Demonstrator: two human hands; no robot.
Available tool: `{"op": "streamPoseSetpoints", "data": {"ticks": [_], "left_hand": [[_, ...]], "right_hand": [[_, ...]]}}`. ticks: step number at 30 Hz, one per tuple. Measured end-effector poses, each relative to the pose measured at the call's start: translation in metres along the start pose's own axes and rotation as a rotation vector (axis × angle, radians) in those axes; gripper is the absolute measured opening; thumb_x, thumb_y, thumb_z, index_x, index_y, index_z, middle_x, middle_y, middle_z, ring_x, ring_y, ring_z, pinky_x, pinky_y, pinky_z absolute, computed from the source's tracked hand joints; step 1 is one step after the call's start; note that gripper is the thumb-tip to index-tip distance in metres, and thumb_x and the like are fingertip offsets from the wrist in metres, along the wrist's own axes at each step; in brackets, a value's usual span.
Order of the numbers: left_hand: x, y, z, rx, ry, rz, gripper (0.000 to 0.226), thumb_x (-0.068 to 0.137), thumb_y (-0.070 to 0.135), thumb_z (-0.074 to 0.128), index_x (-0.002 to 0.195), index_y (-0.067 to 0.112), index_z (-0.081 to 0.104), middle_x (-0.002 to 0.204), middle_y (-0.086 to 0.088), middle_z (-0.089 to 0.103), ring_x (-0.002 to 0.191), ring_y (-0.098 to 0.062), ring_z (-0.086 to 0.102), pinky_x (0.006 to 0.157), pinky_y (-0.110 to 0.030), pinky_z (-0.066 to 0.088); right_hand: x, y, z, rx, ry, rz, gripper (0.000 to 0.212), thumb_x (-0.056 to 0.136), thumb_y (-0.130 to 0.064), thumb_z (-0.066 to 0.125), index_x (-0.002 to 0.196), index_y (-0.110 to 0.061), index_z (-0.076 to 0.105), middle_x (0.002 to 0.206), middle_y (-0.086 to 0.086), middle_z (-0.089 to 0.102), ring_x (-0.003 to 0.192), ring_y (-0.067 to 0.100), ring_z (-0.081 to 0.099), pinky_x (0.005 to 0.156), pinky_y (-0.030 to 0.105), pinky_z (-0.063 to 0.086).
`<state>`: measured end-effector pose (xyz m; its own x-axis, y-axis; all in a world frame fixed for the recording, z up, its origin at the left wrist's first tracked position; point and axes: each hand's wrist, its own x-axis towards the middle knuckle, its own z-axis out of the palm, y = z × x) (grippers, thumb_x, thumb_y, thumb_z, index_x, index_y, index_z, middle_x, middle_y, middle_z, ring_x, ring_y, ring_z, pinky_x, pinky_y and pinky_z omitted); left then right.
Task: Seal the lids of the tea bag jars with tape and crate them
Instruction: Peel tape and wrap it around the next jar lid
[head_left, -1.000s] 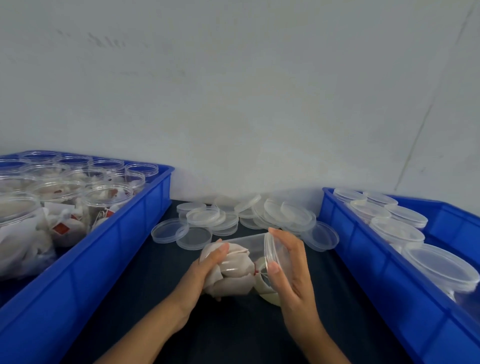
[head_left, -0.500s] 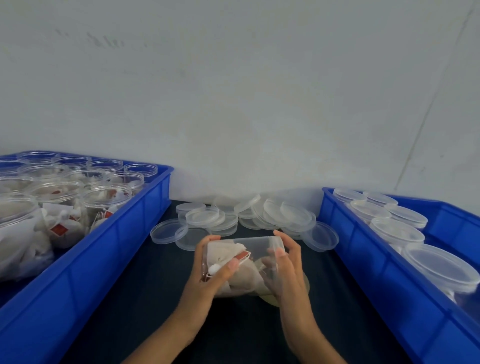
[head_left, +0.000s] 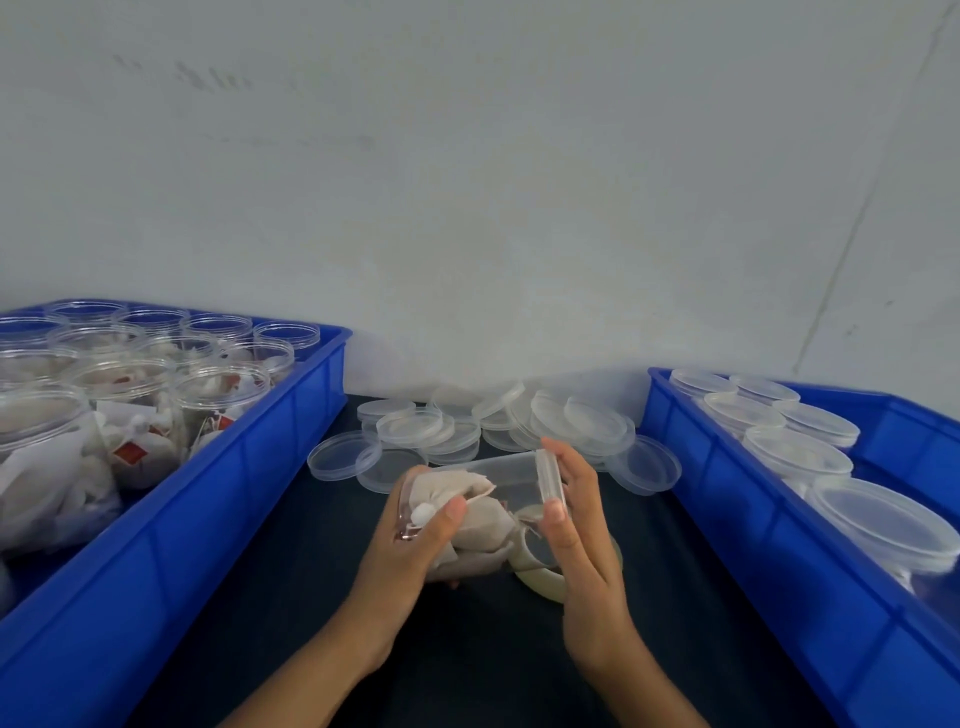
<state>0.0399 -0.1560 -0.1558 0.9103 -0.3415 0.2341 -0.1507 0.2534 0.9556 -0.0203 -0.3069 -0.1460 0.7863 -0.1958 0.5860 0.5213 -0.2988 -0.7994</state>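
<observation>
I hold a clear tea bag jar on its side above the dark table, lid end to the right. My left hand grips the jar's base end, thumb over the tea bags inside. My right hand holds the clear lid at its rim with thumb and fingers. A roll of pale tape lies on the table under the jar, partly hidden by my right hand.
A blue crate on the left holds several open jars of tea bags. A blue crate on the right holds several lidded jars. Several loose clear lids lie piled on the table by the wall.
The jar has been turned in my hands and raised a little. My right hand has shifted round the lid's rim; my left thumb now lies over the jar's side.
</observation>
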Motion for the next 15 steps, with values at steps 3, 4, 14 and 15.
{"op": "streamPoseSetpoints", "data": {"ticks": [3,4,14,15], "left_hand": [[0.001,-0.001,0.002,0.016,-0.008,0.058,0.042,0.058,0.063,0.068,0.098,0.052,0.062,0.104,0.011,0.069,0.096,-0.008,0.067,0.076,-0.025,0.056],[0.002,-0.002,0.001,0.025,-0.024,0.073,0.04,0.059,0.062,0.069,0.097,0.053,0.062,0.104,0.013,0.068,0.098,-0.007,0.066,0.076,-0.024,0.056],[0.013,-0.001,-0.021,0.627,-0.22,0.213,0.096,0.045,0.049,0.09,0.126,0.054,0.04,0.124,0.034,0.05,0.115,0.012,0.05,0.09,-0.014,0.048],[0.013,-0.003,-0.02,0.714,-0.203,0.255,0.099,0.046,0.052,0.089,0.13,0.055,0.036,0.126,0.035,0.047,0.116,0.013,0.048,0.09,-0.013,0.047]], "right_hand": [[0.0,-0.001,0.0,0.005,0.006,-0.01,0.044,0.097,-0.039,0.04,0.14,-0.029,0.039,0.129,-0.026,0.05,0.123,-0.001,0.048,0.095,0.011,0.041],[0.0,-0.002,0.0,0.0,0.006,-0.013,0.045,0.097,-0.042,0.04,0.14,-0.029,0.039,0.132,-0.025,0.049,0.125,0.0,0.046,0.099,0.014,0.04],[0.01,-0.009,-0.01,-0.212,-0.09,-0.005,0.049,0.081,-0.063,0.052,0.129,-0.057,0.044,0.136,-0.027,0.044,0.131,0.003,0.037,0.103,0.033,0.042],[0.011,-0.008,-0.01,-0.226,-0.111,-0.005,0.051,0.081,-0.063,0.053,0.131,-0.058,0.042,0.137,-0.028,0.041,0.133,0.002,0.035,0.104,0.031,0.039]]}}
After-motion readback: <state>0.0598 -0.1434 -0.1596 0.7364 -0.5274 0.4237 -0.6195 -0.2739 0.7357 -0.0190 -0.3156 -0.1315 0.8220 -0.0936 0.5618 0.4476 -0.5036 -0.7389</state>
